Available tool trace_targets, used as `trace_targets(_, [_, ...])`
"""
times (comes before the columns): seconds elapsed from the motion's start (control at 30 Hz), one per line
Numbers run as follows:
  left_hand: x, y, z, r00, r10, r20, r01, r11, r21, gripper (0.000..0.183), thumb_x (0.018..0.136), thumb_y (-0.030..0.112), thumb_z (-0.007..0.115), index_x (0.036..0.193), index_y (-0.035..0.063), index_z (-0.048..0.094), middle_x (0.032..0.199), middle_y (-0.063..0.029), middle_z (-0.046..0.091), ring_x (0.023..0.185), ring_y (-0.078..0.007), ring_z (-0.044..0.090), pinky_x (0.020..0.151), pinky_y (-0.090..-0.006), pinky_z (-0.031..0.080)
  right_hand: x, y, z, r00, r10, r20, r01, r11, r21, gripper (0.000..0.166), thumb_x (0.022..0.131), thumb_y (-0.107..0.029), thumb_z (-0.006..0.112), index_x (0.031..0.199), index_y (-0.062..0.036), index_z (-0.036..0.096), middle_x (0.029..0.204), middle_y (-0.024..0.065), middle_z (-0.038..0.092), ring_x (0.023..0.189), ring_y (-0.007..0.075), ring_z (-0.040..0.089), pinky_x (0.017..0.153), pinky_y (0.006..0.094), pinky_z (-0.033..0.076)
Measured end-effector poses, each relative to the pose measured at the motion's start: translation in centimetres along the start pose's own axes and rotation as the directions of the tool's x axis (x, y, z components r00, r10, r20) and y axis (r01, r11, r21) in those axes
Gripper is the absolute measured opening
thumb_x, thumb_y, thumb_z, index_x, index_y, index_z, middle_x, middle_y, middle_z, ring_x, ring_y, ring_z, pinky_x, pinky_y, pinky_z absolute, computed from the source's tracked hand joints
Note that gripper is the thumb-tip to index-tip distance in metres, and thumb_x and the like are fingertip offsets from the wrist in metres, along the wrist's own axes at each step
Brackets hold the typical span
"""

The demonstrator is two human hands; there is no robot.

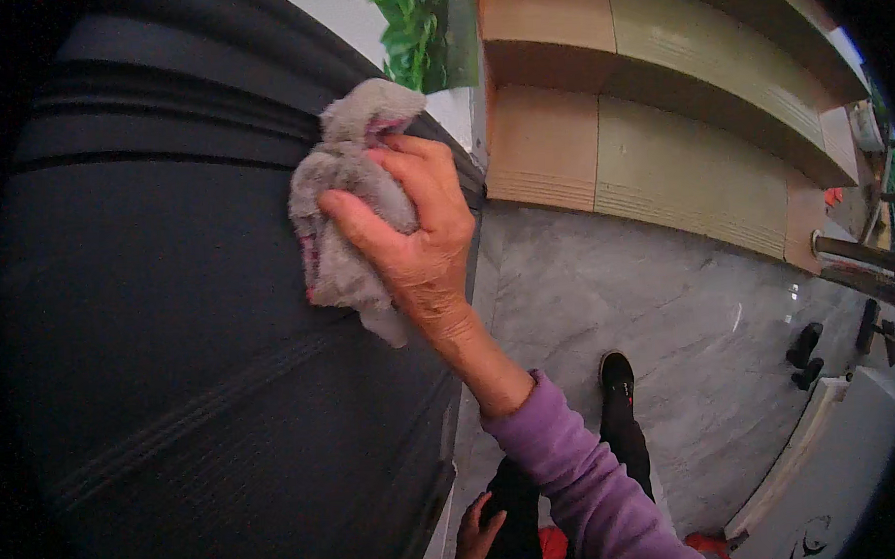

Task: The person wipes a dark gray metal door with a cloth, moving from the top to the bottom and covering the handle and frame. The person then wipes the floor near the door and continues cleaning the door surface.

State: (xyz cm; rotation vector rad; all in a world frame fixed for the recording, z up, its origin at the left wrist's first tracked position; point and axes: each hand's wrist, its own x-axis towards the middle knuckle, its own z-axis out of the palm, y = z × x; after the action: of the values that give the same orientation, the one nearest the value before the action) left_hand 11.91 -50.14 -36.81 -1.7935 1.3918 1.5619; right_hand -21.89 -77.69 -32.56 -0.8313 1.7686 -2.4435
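My right hand [423, 228], in a purple sleeve, grips a crumpled greyish plush cloth [355, 172] with pink edges. The cloth is pressed against a large dark grey panel [152, 275] with long grooves and ridges, near its right-hand edge. Low in the picture, my left hand [480, 533] is beside the dark trouser leg, partly cut off by the picture's rim. Its fingers are apart and nothing shows in them.
Tiled steps [687, 153] rise at the upper right, beside green leaves [413, 37]. Grey marble-look floor [684, 293] lies below, with a black shoe [616, 370] on my foot. Other dark shoes [805, 345], a metal rail [853, 250] and a pale board [831, 458] are at right.
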Motion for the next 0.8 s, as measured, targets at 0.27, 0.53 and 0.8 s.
trace_targets(0.27, [4.9,1.0,-1.5,0.968,0.249,-0.028,-0.245,0.917,-0.315,0.044,0.091,0.035,0.046,0.129,0.0121,0.043,0.13,-0.0079,0.042,0.112,-0.0191,0.045,0.09,-0.0355,0.04,-7.6,15.6,-3.6,0.894,0.443,-0.075,-0.444,0.896,0.003,0.028,0.074,-0.016,0.068,0.095,0.0001,0.059,0.095,0.0087,0.056,0.09,0.0177,0.053,0.08,0.0268,0.041])
trace_targets(0.53, [7.6,-0.2,-4.4,0.986,0.012,-0.163,-0.036,0.989,-0.146,0.04,0.093,0.033,0.042,0.126,0.0109,0.045,0.124,-0.0065,0.045,0.104,-0.0172,0.049,0.083,-0.0329,0.043,-15.1,32.2,-7.3,0.678,0.728,-0.096,-0.735,0.671,-0.098,0.04,0.082,-0.032,0.058,0.105,0.001,0.057,0.104,0.018,0.057,0.096,0.0275,0.054,0.083,0.0336,0.041])
trace_targets(0.8, [8.3,-1.7,-4.6,0.974,-0.131,-0.186,0.098,0.98,-0.173,0.036,0.094,0.031,0.041,0.122,0.009,0.048,0.117,-0.0084,0.05,0.098,-0.0196,0.051,0.08,-0.0343,0.045,-22.6,41.3,-12.0,0.518,0.855,-0.015,-0.8,0.478,-0.361,0.049,0.085,-0.039,0.051,0.115,-0.0003,0.051,0.107,0.0136,0.056,0.098,0.0218,0.052,0.084,0.0303,0.04])
